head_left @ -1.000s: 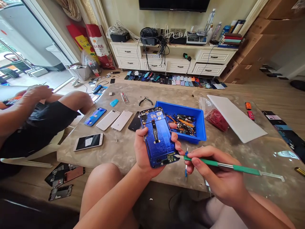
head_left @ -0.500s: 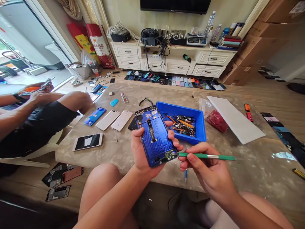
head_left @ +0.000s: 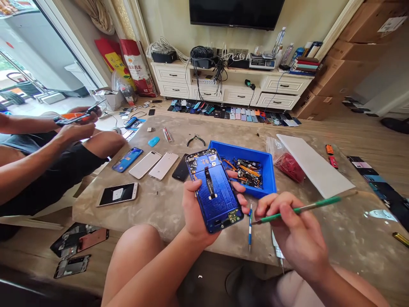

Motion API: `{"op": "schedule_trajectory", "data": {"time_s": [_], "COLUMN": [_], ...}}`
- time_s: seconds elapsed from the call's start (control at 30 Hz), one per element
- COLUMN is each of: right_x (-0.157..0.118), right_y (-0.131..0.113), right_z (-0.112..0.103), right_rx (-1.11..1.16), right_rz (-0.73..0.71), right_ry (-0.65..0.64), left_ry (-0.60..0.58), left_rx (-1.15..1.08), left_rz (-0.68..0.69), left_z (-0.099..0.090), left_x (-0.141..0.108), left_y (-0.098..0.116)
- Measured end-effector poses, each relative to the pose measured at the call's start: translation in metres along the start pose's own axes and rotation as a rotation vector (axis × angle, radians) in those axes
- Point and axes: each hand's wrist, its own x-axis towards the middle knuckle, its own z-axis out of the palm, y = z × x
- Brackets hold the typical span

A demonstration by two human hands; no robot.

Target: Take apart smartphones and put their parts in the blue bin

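My left hand (head_left: 195, 209) is wrapped round an opened phone (head_left: 222, 192), its blue inner frame facing up and tilted above the table edge. A black flex cable (head_left: 209, 182) runs down the frame's middle, and a small green circuit board (head_left: 234, 215) lies at its lower end. Between the thumb and fingers of my right hand (head_left: 300, 228) is a green-handled pry tool (head_left: 324, 206). Its dark tip points left, apart from the phone. A blue-and-white pen-like tool (head_left: 250, 232) lies on the table between my hands.
Behind the phone stands a blue bin (head_left: 270, 170) of flex cables and small parts. Several phones, including a white one (head_left: 163, 165), lie to the left. Pliers (head_left: 196, 138) and a white board (head_left: 316, 164) are farther back. A co-worker's hands (head_left: 76, 128) hold something at far left.
The pry tool has come away from the phone's lower circuit board, as my right hand moved right and down. My left hand and the phone have shifted slightly right and down in view.
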Motion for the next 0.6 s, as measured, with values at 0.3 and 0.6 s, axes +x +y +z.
{"op": "schedule_trajectory", "data": {"time_s": [0.3,0.6], "right_x": [0.02,0.031], "right_y": [-0.003,-0.001], "right_z": [-0.015,-0.019], "right_rx": [-0.394,-0.638], "right_rz": [0.058,-0.222], "right_ry": [0.143,0.003], "left_ry": [-0.035,0.069], "left_rx": [0.23,0.283], "left_rz": [-0.119,-0.269], "left_z": [-0.004,-0.007], "left_x": [-0.006,-0.009], "left_y": [-0.016,-0.025]}}
